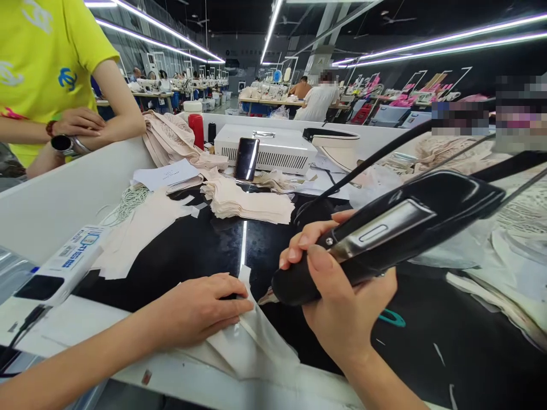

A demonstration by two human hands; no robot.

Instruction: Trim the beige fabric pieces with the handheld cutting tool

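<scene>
My right hand (pixel 337 290) is wrapped around a black corded hand tool (pixel 384 233) with a silver panel, its metal tip (pixel 267 297) pointing down-left toward a pale fabric piece (pixel 252 336). My left hand (pixel 205 307) lies flat on that fabric, fingers stretched, pressing it onto the glossy black worktop (pixel 205 250). The tool's tip is just right of my left fingertips.
A stack of cream fabric pieces (pixel 248 205), papers (pixel 166 173), a phone (pixel 247 159) leaning on a white box (pixel 273 148), and a red bottle (pixel 196 130) lie behind. A person in a yellow shirt (pixel 47 51) leans at the left. A white device (pixel 55 273) sits near left. Lace fabric (pixel 513 228) at right.
</scene>
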